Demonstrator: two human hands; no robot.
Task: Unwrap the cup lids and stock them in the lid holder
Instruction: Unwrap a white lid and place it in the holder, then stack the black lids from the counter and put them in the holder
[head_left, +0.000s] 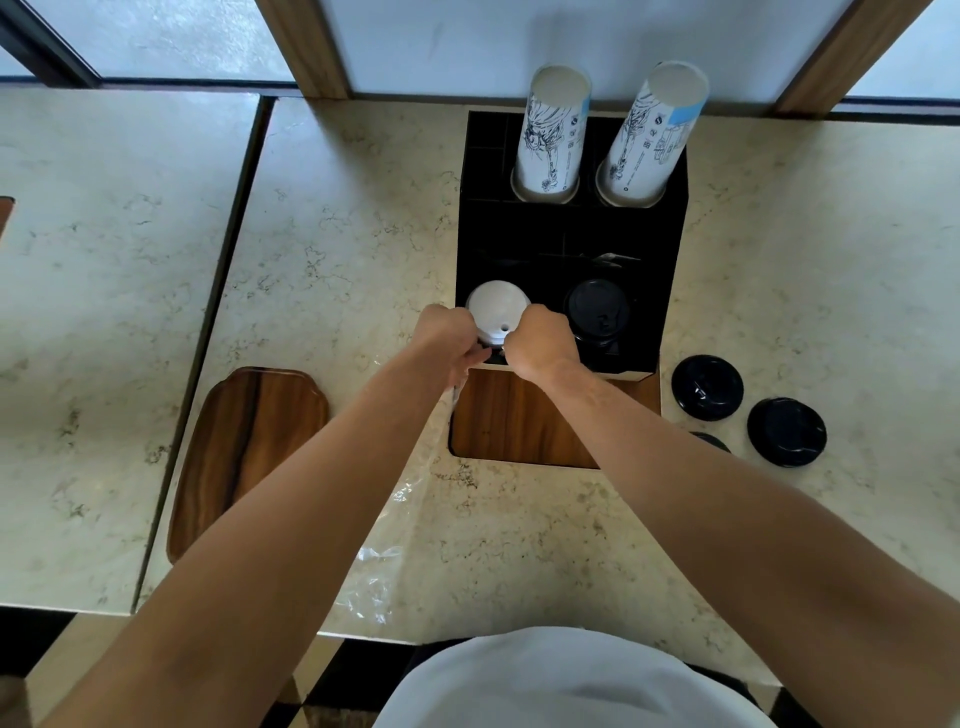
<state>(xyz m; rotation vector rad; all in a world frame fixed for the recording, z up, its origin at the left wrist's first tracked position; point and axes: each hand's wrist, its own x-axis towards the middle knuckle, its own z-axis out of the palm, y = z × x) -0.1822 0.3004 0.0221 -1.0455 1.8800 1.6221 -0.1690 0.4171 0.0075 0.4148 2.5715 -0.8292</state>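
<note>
Crinkled clear plastic wrap (382, 551) trails along the near edge of the pale marbled surface (337, 208), running under the left forearm up toward the hands. Both hands meet at the stack of white domed plastic cup lids (497, 310), which sits in the near-left compartment of the black square lid holder (670, 249). The left hand (448, 332) pinches the stack's near-left side with what looks like wrap caught in its grip; the right hand (540, 340) closes its grip on the near-right side.

Risks, as I judge them: wrap trapped under the stack could drag lids back out when pulled, or tilt the stack so it jams against the compartment wall. A sideways jerk of the right hand could knock the stack of black domed lids (597, 312) in the near-right compartment. Three loose black lids (707, 387) lie on the surface beside the holder's near-right corner, unstocked.
</note>
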